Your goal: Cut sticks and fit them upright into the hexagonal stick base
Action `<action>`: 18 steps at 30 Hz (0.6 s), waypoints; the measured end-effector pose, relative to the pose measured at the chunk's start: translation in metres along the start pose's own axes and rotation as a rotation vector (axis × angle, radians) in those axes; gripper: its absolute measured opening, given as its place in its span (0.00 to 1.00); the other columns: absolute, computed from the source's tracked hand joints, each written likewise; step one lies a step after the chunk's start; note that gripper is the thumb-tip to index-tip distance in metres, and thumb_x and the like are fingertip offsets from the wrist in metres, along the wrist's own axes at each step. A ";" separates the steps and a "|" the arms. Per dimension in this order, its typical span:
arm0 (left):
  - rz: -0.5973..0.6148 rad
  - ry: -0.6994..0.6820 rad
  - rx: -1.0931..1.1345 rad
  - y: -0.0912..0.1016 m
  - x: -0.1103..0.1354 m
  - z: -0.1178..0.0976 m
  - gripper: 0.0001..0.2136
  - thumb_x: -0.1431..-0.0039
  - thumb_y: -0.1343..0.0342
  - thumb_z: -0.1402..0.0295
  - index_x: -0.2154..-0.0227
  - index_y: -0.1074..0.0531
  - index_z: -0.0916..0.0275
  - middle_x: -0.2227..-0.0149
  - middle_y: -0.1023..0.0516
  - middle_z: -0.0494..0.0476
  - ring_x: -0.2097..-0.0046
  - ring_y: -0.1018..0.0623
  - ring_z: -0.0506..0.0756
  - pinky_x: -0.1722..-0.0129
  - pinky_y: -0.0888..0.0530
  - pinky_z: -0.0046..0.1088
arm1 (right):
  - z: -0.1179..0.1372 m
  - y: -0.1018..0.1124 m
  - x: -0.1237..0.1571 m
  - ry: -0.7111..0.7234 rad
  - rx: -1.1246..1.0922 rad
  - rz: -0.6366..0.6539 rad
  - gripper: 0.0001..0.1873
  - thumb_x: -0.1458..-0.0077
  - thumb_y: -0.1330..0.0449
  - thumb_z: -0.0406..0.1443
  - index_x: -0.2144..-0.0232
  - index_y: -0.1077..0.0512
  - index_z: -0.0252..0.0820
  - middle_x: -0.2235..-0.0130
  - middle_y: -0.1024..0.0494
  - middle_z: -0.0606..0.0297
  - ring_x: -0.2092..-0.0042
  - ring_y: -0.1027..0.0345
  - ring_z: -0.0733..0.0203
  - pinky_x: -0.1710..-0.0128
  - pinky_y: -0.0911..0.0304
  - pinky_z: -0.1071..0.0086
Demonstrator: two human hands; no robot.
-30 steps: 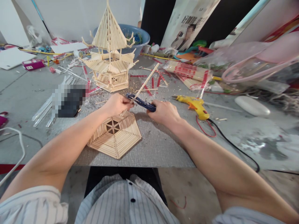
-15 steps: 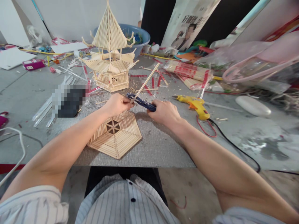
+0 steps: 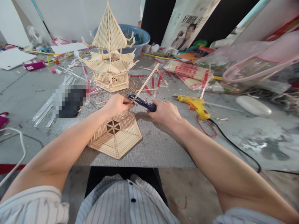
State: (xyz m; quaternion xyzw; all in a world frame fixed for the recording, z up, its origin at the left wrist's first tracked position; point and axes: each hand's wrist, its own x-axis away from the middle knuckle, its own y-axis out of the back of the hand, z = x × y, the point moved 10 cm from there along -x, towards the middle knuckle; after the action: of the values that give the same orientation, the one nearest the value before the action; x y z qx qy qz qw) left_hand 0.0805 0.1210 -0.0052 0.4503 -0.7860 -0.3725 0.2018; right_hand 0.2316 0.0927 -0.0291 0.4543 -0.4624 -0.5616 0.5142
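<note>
My left hand pinches the lower end of a thin wooden stick, which slants up to the right. In my right hand is a long dark blue cutter; its far end lies across the stick close to my left fingertips. The cutter's exact kind is hard to make out. Below my left hand, a hexagonal panel of wooden sticks with a spoked opening rests on the table, partly covered by my left forearm. Beyond my hands stands a pagoda model of sticks, upright.
A yellow glue gun with a black cord lies to the right, near a white oval object. Wrapped stick bundles sit behind it. Clear strips and a blurred dark object are at left; a blue basin stands behind the pagoda.
</note>
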 end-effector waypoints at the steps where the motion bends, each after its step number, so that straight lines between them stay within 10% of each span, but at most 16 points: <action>1: 0.001 -0.002 0.005 0.000 0.000 0.000 0.10 0.47 0.44 0.68 0.80 0.26 0.67 0.86 0.41 0.44 0.79 0.41 0.45 0.74 0.44 0.25 | 0.000 0.000 0.000 0.000 0.002 0.000 0.15 0.51 0.46 0.43 0.64 0.27 0.42 0.65 0.22 0.52 0.64 0.28 0.46 0.71 0.44 0.63; 18: 0.004 0.063 0.027 0.006 -0.001 0.013 0.13 0.47 0.44 0.66 0.84 0.31 0.65 0.86 0.40 0.45 0.80 0.41 0.45 0.75 0.44 0.26 | -0.009 -0.002 -0.001 -0.023 0.007 -0.060 0.18 0.49 0.46 0.42 0.57 0.32 0.41 0.59 0.23 0.53 0.59 0.29 0.45 0.69 0.43 0.64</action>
State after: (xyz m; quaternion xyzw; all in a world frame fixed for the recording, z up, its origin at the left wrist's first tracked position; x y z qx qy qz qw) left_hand 0.0697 0.1288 -0.0088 0.4627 -0.7853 -0.3470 0.2209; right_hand 0.2405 0.0931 -0.0327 0.4634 -0.4564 -0.5802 0.4902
